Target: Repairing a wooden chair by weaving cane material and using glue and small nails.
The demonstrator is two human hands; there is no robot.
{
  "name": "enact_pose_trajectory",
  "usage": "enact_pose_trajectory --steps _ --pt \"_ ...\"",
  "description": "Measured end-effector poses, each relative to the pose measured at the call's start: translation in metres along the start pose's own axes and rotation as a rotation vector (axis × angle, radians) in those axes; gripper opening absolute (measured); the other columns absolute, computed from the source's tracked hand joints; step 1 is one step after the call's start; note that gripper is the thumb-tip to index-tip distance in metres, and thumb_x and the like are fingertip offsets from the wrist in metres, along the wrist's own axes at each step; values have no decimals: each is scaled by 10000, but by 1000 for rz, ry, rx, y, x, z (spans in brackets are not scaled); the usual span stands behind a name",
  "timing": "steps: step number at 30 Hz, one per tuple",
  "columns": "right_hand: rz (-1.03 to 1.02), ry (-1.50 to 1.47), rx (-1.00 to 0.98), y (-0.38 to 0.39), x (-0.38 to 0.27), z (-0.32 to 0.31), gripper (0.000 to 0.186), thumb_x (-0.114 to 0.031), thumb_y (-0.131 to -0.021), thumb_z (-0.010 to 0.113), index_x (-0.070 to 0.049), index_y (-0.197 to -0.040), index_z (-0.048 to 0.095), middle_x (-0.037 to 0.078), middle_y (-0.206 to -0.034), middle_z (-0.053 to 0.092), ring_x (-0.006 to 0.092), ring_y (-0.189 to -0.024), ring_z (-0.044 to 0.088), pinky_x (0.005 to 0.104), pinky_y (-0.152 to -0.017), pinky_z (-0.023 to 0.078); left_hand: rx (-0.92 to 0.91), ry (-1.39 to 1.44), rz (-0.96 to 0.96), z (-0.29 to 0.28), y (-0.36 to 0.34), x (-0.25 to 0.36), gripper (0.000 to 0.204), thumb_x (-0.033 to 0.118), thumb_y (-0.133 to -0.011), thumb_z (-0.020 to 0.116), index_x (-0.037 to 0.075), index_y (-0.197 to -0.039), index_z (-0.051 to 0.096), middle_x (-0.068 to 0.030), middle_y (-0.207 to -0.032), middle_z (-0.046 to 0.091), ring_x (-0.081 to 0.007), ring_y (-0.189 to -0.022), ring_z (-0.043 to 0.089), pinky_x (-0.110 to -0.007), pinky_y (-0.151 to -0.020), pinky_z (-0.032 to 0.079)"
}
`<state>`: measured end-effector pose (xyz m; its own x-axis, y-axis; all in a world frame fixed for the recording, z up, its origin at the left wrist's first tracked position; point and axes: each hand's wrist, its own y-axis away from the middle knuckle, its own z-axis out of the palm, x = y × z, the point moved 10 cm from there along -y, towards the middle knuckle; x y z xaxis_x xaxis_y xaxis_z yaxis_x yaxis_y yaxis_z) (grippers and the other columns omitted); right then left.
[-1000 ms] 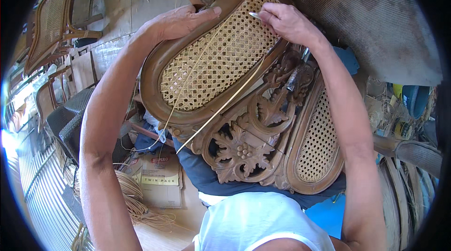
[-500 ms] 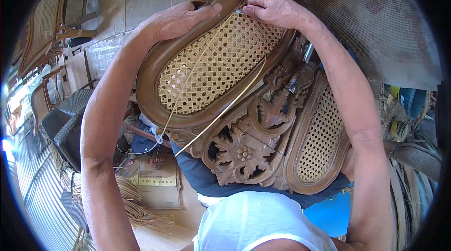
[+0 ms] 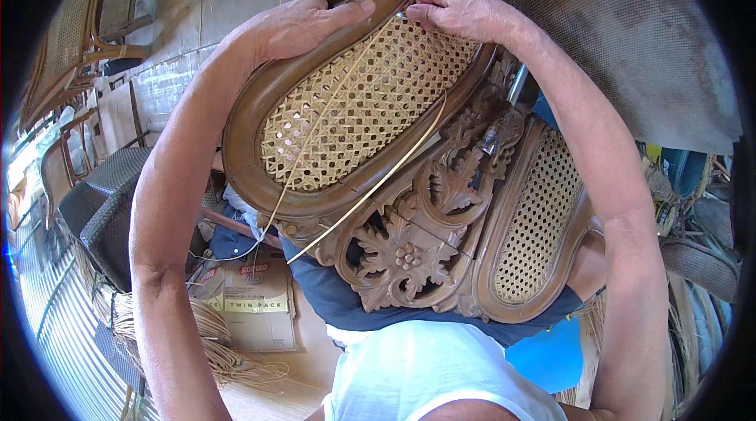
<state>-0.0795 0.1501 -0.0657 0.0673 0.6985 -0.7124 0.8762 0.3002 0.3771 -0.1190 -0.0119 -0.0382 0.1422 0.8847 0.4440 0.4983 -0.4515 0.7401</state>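
Note:
A carved brown wooden furniture frame (image 3: 244,118) with a woven cane panel (image 3: 346,122) leans across my lap. My left hand (image 3: 303,25) is closed around its upper left rim, thumb on the front, the other fingers hidden behind. At the panel's top edge my right hand (image 3: 461,10) pinches a small shiny metal piece (image 3: 402,16), mostly covered by the fingers. A thin cane strand (image 3: 315,137) runs down across the weave from near that spot. Another loose cane strand (image 3: 370,194) curves from the panel's right edge past the lower rim.
A shiny metal tool (image 3: 492,137) rests on the carving, beside a second cane panel (image 3: 537,224). Coiled cane (image 3: 209,326) and flattened cardboard (image 3: 256,303) lie at lower left. A dark woven seat (image 3: 106,196) stands left; a large woven sheet (image 3: 622,43) fills the upper right.
My right hand has shifted slightly up at the panel's top edge, still pinching. My left hand keeps its hold on the rim. The view has moved a little.

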Motion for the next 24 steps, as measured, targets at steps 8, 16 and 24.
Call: enact_pose_trajectory --steps 8,16,24 --pt "96 331 41 1 -29 -7 310 -314 -990 597 -56 -1085 742 179 -1063 738 313 -1045 708 447 -902 548 87 -112 18 -9 -4 -10 926 818 -863 506 -10 -1243 668 -158 -1047 721 -218 -928 693 -345 -847 523" --pt "209 563 156 20 -43 -1 291 -173 -941 548 -81 -1136 744 139 -1105 747 308 -1065 718 451 -885 584 41 -186 88 -3 -11 5 949 824 -893 400 -35 -1143 715 -226 -1055 723 -326 -971 699 -420 -894 513" --pt "-117 114 356 185 -71 64 459 -464 -931 651 -49 -737 619 162 -649 624 370 -653 648 485 -683 491 191 -495 27 -13 23 35 867 744 -978 249 43 -1244 683 -282 -1287 625 -429 -1206 598 -488 -1040 443"
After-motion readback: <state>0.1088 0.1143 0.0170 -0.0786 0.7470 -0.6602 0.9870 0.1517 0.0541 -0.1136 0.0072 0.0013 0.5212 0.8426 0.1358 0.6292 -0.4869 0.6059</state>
